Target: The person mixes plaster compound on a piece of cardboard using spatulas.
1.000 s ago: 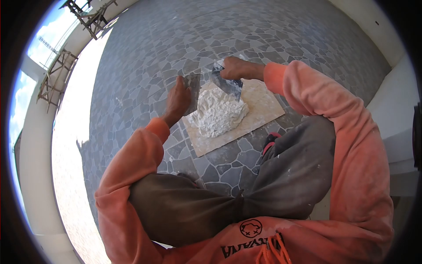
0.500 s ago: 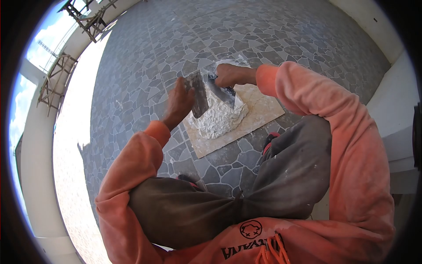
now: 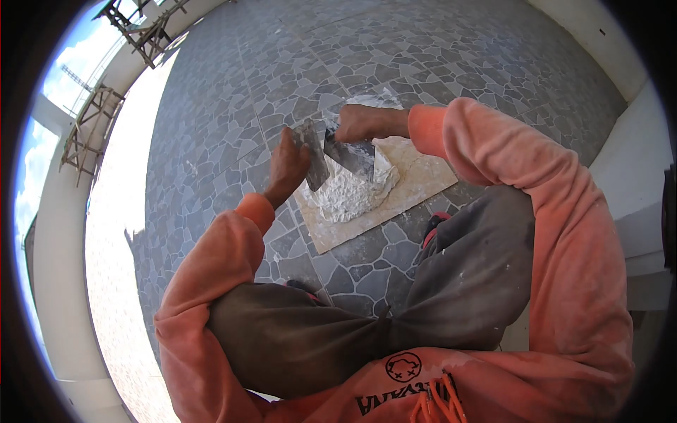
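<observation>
A heap of wet white plaster lies on a square beige tile on the floor. My left hand is closed around the edge of a flat, grey rectangular blade, held tilted at the left side of the heap. Closed as well, my right hand grips a trowel whose broad, plaster-smeared blade lies over the top of the heap. The trowel's handle is hidden inside that fist. The two blades are close together, edge toward edge.
Grey stone-patterned floor tiles surround the beige tile. My bent knees and dark shoes are close to its near side. A white wall stands at right. Wooden scaffolds are at far left, past a sunlit strip.
My right hand has shifted slightly left, and its trowel blade now shows broader and flatter over the plaster. The blade in my left hand has tilted a little and stays near the same place.
</observation>
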`<state>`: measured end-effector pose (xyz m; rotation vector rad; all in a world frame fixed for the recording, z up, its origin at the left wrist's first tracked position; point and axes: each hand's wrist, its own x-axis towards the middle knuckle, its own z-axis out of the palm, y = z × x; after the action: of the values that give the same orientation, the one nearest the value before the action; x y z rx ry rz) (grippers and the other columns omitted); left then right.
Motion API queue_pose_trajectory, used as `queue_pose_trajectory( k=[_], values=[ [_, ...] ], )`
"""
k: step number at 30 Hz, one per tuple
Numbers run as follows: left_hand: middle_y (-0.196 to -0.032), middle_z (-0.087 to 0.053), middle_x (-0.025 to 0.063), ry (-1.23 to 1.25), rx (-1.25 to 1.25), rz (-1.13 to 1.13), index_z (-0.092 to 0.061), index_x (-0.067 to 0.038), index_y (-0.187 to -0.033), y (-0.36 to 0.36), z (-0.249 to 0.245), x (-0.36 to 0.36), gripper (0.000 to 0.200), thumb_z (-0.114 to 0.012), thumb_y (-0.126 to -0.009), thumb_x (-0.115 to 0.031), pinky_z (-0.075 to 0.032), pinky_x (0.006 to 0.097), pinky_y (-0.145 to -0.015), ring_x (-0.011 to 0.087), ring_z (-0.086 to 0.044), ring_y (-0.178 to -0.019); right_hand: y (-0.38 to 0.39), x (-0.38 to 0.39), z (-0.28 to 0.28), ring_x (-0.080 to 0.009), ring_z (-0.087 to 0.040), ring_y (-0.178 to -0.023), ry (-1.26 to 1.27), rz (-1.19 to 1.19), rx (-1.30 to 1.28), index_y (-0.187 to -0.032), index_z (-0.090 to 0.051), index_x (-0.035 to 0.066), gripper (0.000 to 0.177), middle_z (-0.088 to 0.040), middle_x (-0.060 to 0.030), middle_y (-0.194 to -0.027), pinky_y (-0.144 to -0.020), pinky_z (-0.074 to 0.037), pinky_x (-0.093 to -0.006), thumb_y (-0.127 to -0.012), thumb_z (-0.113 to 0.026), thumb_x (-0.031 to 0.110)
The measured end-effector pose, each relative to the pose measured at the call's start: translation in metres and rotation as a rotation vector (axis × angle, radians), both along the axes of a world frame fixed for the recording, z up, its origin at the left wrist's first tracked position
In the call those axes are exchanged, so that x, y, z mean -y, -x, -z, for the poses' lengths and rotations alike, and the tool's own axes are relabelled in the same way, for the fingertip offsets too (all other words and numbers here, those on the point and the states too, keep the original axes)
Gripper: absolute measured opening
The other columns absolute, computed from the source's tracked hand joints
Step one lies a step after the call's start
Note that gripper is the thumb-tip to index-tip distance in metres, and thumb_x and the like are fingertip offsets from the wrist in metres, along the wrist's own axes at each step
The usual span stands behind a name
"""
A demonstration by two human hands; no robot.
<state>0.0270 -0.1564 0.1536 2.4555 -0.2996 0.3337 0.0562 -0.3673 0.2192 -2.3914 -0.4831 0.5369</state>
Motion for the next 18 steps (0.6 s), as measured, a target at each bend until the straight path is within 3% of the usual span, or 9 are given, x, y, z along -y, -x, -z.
queue_pose_trajectory(
  k=[4,7,15,18],
  values=[
    [-0.09,-0.062,0.0317,-0.067,-0.04,0.043,-0.042,-0.002,-0.113,0.005,-0.008,-0.003,0.031,-0.056,-0.085,-0.009,-0.043,0.0568,-0.074,0.0521,-0.057,-0.087,-0.011,0.012,0.005,-0.0381,-0.067,-0.083,0.167,-0.008,0.247,-0.087,-0.066,-0.01,0.034,-0.066,-0.0296,-0.087,-0.074,-0.051,-0.0414,-0.071,-0.058,0.018],
    [-0.091,-0.063,0.0285,-0.158,-0.028,0.138,-0.046,-0.003,-0.107,0.005,-0.011,-0.01,0.024,-0.054,-0.084,-0.004,-0.044,0.0546,-0.073,0.0496,-0.058,-0.087,-0.017,0.022,0.005,-0.0406,-0.066,-0.09,0.18,0.009,0.275,-0.089,-0.067,-0.01,0.035,-0.065,-0.0316,-0.092,-0.08,-0.051,-0.0418,-0.071,-0.058,0.018],
    [-0.083,-0.058,0.0209,-0.373,0.052,0.295,-0.048,-0.002,-0.088,0.005,-0.009,-0.024,0.006,-0.05,-0.085,0.002,-0.043,0.0494,-0.066,0.0449,-0.057,-0.079,-0.019,0.019,0.01,-0.0425,-0.063,-0.09,0.169,-0.266,0.413,-0.097,-0.063,-0.006,0.037,-0.064,-0.0293,-0.091,-0.08,-0.049,-0.0465,-0.074,-0.053,0.021],
    [-0.082,-0.059,0.0194,-0.383,0.089,0.283,-0.05,-0.002,-0.084,0.006,-0.008,-0.027,0.009,-0.057,-0.082,0.003,-0.045,0.0465,-0.063,0.0418,-0.058,-0.075,-0.022,0.014,0.02,-0.0431,-0.063,-0.089,0.196,-0.372,0.476,-0.101,-0.061,-0.006,0.038,-0.064,-0.03,-0.09,-0.081,-0.049,-0.0484,-0.076,-0.051,0.021]
  ],
)
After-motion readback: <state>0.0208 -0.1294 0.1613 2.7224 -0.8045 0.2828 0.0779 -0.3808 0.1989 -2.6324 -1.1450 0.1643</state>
